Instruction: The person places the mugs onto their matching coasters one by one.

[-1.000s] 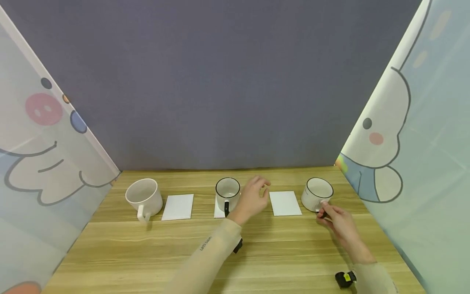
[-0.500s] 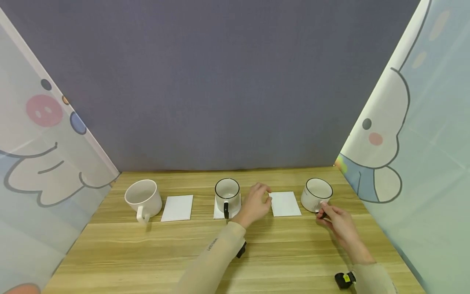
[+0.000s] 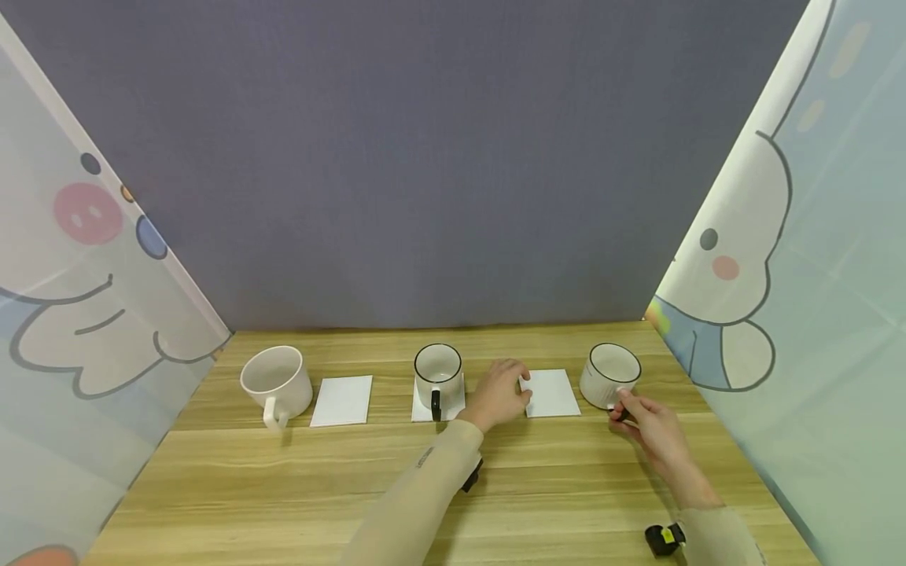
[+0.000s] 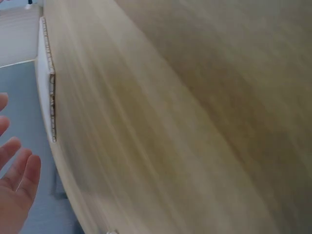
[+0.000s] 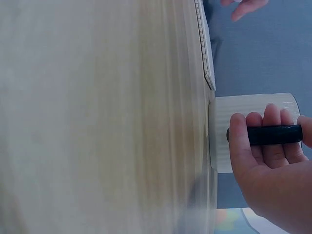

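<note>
In the head view, my right hand holds the black handle of a white mug with a dark rim, which stands upright at the right. The right wrist view shows my fingers curled round that handle and the mug's ribbed side. My left hand hovers with loosely bent fingers at the left edge of a white square coaster, left of that mug. Nothing lies between its fingers; in the right wrist view its fingertips look apart from the coaster.
A similar white mug with a black handle stands on a middle coaster. At the left are a coaster and a wider all-white mug. The wooden table ends at a grey back panel, with cartoon-printed curtains either side.
My left hand has moved right and a little down, from beside the middle mug to the edge of the right coaster. The right hand stays on its mug.
</note>
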The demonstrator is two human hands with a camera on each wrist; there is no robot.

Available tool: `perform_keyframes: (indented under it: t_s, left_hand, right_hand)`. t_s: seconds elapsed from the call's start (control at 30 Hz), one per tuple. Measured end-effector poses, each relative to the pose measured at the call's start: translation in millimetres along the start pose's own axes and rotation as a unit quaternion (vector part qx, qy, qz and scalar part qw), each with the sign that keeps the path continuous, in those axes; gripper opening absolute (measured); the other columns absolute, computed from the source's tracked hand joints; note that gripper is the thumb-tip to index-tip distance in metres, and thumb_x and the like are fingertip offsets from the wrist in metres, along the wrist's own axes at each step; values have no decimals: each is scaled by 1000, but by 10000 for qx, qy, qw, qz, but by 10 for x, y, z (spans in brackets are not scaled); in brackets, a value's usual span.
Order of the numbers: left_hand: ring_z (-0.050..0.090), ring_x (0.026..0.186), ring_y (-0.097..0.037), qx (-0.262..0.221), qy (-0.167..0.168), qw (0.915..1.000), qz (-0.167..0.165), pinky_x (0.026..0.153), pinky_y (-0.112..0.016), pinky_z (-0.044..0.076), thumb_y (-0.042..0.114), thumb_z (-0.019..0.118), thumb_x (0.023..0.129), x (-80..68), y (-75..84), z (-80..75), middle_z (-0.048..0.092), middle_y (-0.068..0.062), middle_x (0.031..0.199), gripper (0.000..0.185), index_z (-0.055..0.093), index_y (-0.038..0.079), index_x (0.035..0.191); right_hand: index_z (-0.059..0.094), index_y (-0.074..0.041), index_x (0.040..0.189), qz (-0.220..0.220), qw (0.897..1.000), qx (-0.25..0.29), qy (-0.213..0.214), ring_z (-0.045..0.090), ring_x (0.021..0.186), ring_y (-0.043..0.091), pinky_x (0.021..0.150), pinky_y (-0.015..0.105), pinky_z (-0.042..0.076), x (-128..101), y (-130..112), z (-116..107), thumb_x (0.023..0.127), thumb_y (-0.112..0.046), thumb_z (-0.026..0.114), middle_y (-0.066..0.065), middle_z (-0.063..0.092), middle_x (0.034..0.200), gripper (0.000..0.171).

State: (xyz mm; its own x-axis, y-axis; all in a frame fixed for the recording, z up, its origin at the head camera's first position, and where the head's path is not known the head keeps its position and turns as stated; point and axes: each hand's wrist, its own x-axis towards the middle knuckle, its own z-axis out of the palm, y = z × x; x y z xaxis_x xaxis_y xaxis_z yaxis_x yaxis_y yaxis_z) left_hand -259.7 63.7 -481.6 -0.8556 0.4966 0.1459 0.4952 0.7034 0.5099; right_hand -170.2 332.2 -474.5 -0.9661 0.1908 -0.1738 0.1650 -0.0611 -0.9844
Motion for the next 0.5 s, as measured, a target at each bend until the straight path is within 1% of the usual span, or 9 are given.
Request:
perform_keyframes:
  t_s: [0.1,0.27,0.4,0.5]
  left_hand:
    - [50,129,-21,68,-181,9998,-79,107,-38,44,26,65,98,14,-16,35,56,2,142,23,65,15,119]
    - [52,127,-19,213,-352,9990,-165,104,-36,46,25,68,96,31,-41,75,56,2,143,17,65,16,110]
    - [53,126,-20,380,-426,9983,-129,102,-35,48,24,70,94,46,-61,91,58,1,141,13,65,16,103]
    - [55,121,-20,552,-499,9972,-42,99,-34,49,25,72,93,60,-71,95,60,0,138,13,66,16,101]
  right_hand:
    - [66,7,96,-31,10000,-52,6,67,88,15,84,32,59,-3,4,3,104,-31,60,4,63,89,39]
    - [66,6,96,-25,10000,-83,25,67,87,15,84,32,59,-6,8,8,103,-32,61,4,63,88,39]
    - [65,7,98,-32,9999,-107,52,66,86,14,84,31,59,-3,8,9,103,-33,61,3,63,89,40]
    - [65,8,99,-53,9999,-129,40,66,87,13,85,31,59,-4,2,9,104,-33,60,3,63,90,41]
